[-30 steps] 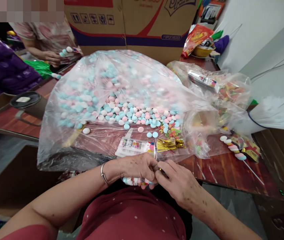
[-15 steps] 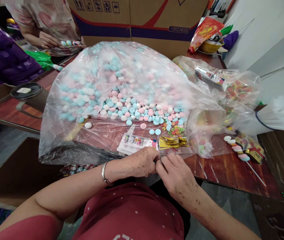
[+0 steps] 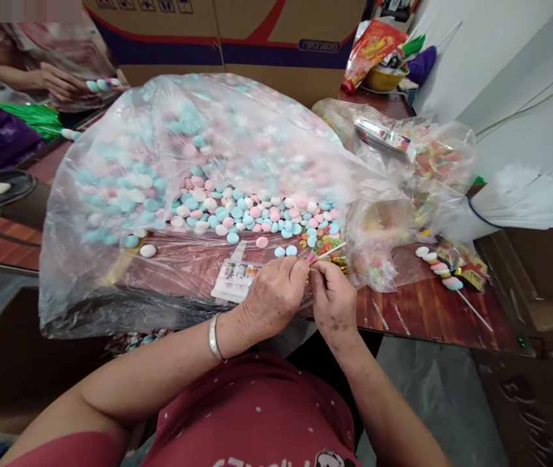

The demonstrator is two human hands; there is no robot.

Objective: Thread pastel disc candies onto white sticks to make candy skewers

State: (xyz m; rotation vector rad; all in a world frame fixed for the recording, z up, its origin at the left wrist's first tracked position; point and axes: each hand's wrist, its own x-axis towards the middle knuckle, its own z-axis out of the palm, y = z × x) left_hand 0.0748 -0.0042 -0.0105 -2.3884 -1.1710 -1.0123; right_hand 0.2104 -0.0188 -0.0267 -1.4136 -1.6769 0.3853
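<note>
My left hand (image 3: 276, 292) and my right hand (image 3: 333, 298) are closed close together above the table's front edge. Between their fingertips is a thin white stick (image 3: 331, 251), pointing up to the right, with a small pink piece (image 3: 311, 258) at its lower part. My fingers hide the rest of it. Just beyond my right hand, gold twist ties (image 3: 341, 264) are partly covered. Printed white wrappers (image 3: 234, 275) lie flat beside my left hand. Pink, blue and white candies (image 3: 242, 213) spill from a large clear plastic bag (image 3: 257, 97), with small coloured rings (image 3: 324, 244) near them.
A skewer of candies (image 3: 439, 267) lies at the right beside a gold box (image 3: 474, 267). Behind it, a bundle of white sticks (image 3: 524, 201) stands. A lidded mug (image 3: 18, 201) is at left; a large carton (image 3: 237, 48) blocks the back. Another person's hand (image 3: 65, 83) holds a candy skewer.
Both hands have risen slightly and turned upward, and the white stick with the pink piece now shows between them. They now cover most of the gold ties. The view has shifted right.
</note>
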